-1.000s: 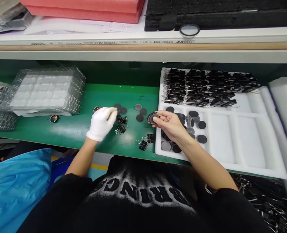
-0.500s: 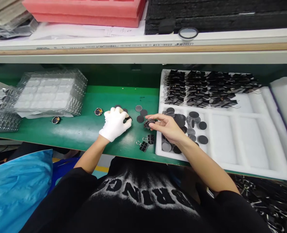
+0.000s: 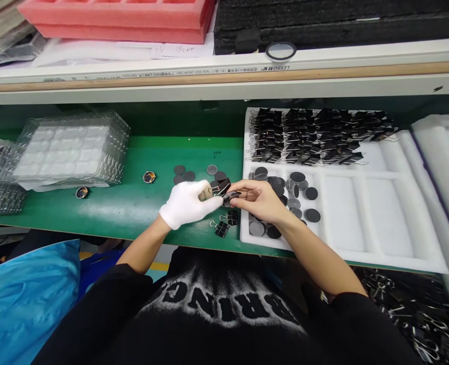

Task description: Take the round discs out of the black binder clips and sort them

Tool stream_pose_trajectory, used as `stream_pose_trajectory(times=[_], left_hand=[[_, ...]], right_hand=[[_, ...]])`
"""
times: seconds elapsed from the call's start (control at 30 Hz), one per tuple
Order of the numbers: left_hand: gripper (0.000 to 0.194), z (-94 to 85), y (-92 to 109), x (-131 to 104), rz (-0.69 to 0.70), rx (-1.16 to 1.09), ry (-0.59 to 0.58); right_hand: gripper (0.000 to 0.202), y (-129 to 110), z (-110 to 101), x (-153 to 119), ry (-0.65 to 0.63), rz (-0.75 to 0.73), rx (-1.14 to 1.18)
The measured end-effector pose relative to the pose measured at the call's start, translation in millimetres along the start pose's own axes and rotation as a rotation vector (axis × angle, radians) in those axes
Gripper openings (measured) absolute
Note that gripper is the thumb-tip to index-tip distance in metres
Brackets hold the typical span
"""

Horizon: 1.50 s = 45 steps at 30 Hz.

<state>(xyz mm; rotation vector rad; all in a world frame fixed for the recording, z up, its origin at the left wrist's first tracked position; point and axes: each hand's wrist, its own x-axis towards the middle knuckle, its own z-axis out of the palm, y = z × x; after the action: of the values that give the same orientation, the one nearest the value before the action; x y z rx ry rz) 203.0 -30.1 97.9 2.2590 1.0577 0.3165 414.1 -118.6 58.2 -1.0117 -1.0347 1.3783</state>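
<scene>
My left hand [image 3: 188,203], in a white glove, pinches a black binder clip [image 3: 221,187] by its wire handles. Close on its right, my bare right hand [image 3: 257,200] holds a small dark round piece [image 3: 231,197] between thumb and fingers, and the clip touches or nearly touches it. Two more black binder clips [image 3: 222,228] lie on the green table [image 3: 106,215] just below the hands. Several dark discs [image 3: 179,170] lie behind my left hand. Two small round parts with shiny centres [image 3: 149,177] rest farther left.
A white foam tray [image 3: 346,253] on the right carries rows of black clips [image 3: 304,134] and loose dark discs [image 3: 312,215]. Stacked clear plastic trays [image 3: 68,149] stand at the left. A shelf edge [image 3: 209,86] with pink foam [image 3: 118,23] crosses above the table.
My left hand has moved right from the discs to my right hand, and a binder clip now shows in its fingers. The discs it covered are visible. The view has shifted slightly.
</scene>
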Motion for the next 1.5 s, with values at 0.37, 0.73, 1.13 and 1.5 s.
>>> stream_pose_trajectory(times=[0.37,0.73,1.13,1.5], left_hand=[[0.046,6.4,-9.3,-4.3,-0.050,-0.256,0.021],[0.047,15.3,-9.3,-10.0,-0.111,-0.335,-0.138],[0.044,17.7,-6.7,-10.4,-0.114,-0.283,-0.171],[0.054,-36.0,-74.5,-16.0,-0.453,0.403,0.065]], right_hand=[[0.039,-7.0,-1.3,5.1,0.260,0.159,0.212],[0.048,-0.2,-2.4,8.7,0.301,0.201,0.204],[0.050,5.0,4.9,9.1,0.273,0.182,0.123],[0.047,0.7,-8.7,12.6,0.407,0.235,0.440]])
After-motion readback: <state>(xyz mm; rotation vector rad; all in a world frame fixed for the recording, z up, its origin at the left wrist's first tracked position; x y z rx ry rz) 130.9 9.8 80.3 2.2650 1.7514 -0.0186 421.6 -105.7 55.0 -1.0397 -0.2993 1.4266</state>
